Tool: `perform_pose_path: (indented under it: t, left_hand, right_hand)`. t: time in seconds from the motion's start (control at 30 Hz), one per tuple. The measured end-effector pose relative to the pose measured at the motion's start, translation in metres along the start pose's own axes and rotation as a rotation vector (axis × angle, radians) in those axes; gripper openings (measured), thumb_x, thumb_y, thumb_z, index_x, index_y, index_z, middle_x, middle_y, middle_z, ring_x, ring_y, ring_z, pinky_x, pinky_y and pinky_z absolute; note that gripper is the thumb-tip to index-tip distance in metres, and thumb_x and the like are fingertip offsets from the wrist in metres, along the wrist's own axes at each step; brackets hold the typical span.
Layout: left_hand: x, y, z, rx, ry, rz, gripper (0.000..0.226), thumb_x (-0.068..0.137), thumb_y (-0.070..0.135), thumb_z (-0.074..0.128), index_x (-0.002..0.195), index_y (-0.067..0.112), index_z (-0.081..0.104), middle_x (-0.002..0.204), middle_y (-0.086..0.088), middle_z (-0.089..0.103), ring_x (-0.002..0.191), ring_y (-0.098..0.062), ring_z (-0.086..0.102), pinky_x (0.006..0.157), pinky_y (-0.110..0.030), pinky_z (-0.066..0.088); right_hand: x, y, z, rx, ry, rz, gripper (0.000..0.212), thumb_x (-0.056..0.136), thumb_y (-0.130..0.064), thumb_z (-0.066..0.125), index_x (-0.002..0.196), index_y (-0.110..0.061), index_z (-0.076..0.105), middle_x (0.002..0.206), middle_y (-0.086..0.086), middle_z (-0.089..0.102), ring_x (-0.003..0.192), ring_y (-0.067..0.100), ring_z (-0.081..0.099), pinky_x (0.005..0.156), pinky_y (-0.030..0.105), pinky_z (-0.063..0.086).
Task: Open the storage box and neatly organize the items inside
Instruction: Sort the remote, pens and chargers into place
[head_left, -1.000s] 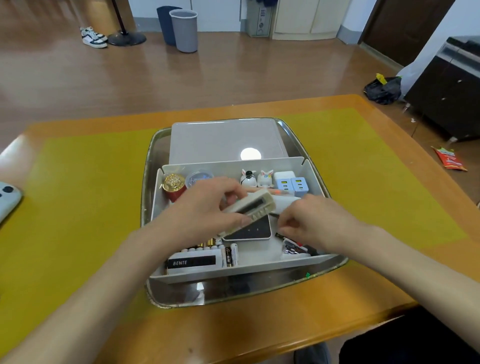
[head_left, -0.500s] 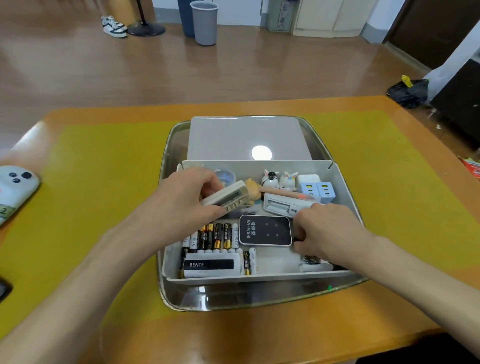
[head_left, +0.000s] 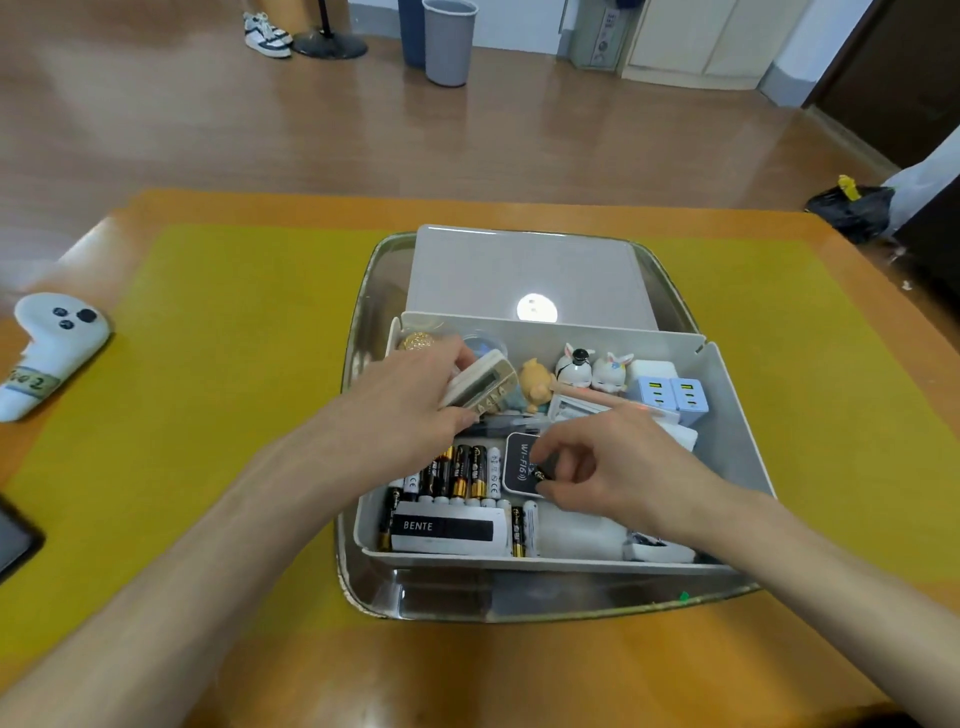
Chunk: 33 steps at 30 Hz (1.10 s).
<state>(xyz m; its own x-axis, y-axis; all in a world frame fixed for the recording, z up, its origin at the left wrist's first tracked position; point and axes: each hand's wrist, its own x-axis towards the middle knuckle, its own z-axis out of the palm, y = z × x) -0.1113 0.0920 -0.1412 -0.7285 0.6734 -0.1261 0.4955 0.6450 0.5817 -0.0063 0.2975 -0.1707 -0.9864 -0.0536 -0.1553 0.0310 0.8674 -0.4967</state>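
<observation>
In the open storage box (head_left: 737, 415), my left hand (head_left: 410, 415) still grips the beige timer (head_left: 480, 387) at ten o'clock, while my right hand (head_left: 618, 467) has lifted off the floor and now pinches a small battery (head_left: 540, 474) over the Wi-Fi device (head_left: 519, 467), so sorting continues.

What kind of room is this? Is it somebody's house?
Probably a home or a small office room, though I can't be sure. There is a wooden floor, a grey waste bin by the wall, a pair of sneakers left on the floor, and an orange table with a yellow mat.
</observation>
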Motion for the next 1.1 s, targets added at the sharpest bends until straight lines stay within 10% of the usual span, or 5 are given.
perform_pose_path:
  t: [0.33, 1.1]
  left_hand:
    - [0.004, 0.006, 0.013, 0.071, -0.082, 0.018, 0.038, 0.087, 0.029, 0.067, 0.112, 0.032, 0.039, 0.086, 0.013, 0.054, 0.068, -0.006, 0.057, 0.05, -0.016, 0.036]
    - [0.011, -0.001, 0.017, 0.103, -0.081, 0.056, 0.026, 0.087, 0.031, 0.068, 0.103, 0.031, 0.047, 0.083, 0.013, 0.055, 0.07, -0.004, 0.056, 0.053, -0.019, 0.035]
  right_hand:
    - [-0.014, 0.003, 0.016, 0.486, -0.15, 0.309, 0.021, 0.083, -0.026, 0.082, 0.094, -0.018, 0.066, 0.07, 0.003, 0.076, 0.058, 0.018, 0.073, 0.053, 0.027, 0.055]
    - [-0.008, 0.002, 0.013, -0.079, -0.206, 0.079, 0.024, 0.08, -0.035, 0.083, 0.101, -0.031, 0.074, 0.079, -0.014, 0.071, 0.072, 0.001, 0.064, 0.069, 0.024, 0.053]
